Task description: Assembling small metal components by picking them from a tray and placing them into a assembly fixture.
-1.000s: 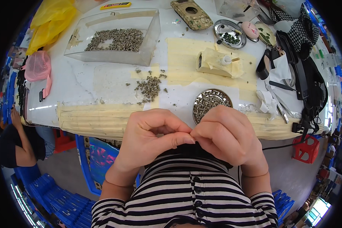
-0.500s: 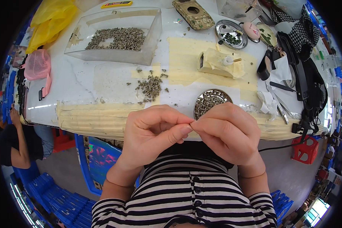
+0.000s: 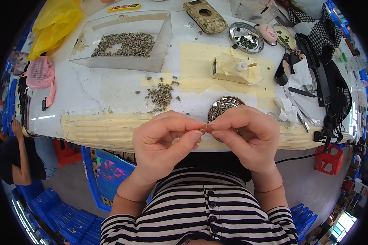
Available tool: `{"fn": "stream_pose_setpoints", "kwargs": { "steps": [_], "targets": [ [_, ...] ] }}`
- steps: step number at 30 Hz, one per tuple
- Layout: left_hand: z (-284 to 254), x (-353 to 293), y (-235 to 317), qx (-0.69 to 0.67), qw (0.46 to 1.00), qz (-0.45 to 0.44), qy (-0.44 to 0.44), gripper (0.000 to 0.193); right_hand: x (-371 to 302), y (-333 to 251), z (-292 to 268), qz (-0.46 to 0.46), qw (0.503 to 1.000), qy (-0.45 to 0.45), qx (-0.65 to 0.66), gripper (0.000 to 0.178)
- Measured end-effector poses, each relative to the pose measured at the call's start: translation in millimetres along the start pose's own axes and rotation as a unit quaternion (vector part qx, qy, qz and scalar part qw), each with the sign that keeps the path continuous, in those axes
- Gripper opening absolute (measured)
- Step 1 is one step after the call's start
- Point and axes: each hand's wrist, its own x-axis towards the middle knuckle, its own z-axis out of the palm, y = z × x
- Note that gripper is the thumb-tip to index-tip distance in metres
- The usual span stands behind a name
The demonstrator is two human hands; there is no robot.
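Note:
My left hand [image 3: 161,143] pinches a tiny metal part [image 3: 201,130] between thumb and forefinger, its tip glinting greenish-gold. The fingertips of my right hand [image 3: 249,136] meet it from the other side, forefinger bent toward the part. Whatever lies between those right fingers is too small to make out. Partly hidden behind my right hand is a round metal dish [image 3: 210,108] filled with small metal parts. A loose pile of similar parts [image 3: 160,96] lies on the table beyond my left hand.
A clear plastic box [image 3: 159,61] with many metal parts stands at the far left. A tape-wrapped block [image 3: 229,71] sits beyond the dish. Tweezers [image 3: 300,115] and black straps lie right. A pink mesh item [image 3: 41,73] is far left; a person's arm [image 3: 23,153] shows there.
My right fingers have shifted and opened up slightly around the tip, so the tiny metal part in my left pinch now shows. More of the right thumb is visible.

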Motion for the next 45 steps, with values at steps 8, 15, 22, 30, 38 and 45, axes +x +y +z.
{"fn": "stream_pose_setpoints", "kwargs": {
  "steps": [8, 15, 22, 30, 38, 45],
  "targets": [
    [5, 1, -1, -0.015, 1.0, 0.001, 0.018, 0.017, -1, 2, 4, 0.072, 0.993, 0.005, 0.09, 0.013],
    [7, 1, -6, -0.061, 0.998, 0.002, 0.014, 0.016, -1, 8, 10, -0.005, 0.999, 0.037, 0.028, 0.016],
    [11, 0, -8, -0.111, 0.994, -0.017, 0.018, 0.017, 1, 6, 12, -0.015, 0.999, 0.051, 0.008, 0.015],
    [11, -2, -8, -0.046, 0.999, 0.018, 0.021, 0.021, 1, 10, 17, -0.075, 0.993, 0.085, -0.027, 0.017],
    [12, -2, -5, -0.025, 0.999, 0.016, 0.029, 0.022, 0, 11, 22, -0.092, 0.99, 0.102, -0.041, 0.017],
    [12, -1, -7, -0.066, 0.997, -0.001, 0.036, 0.021, -1, 12, 21, -0.076, 0.993, 0.089, -0.024, 0.014]
  ]
}}
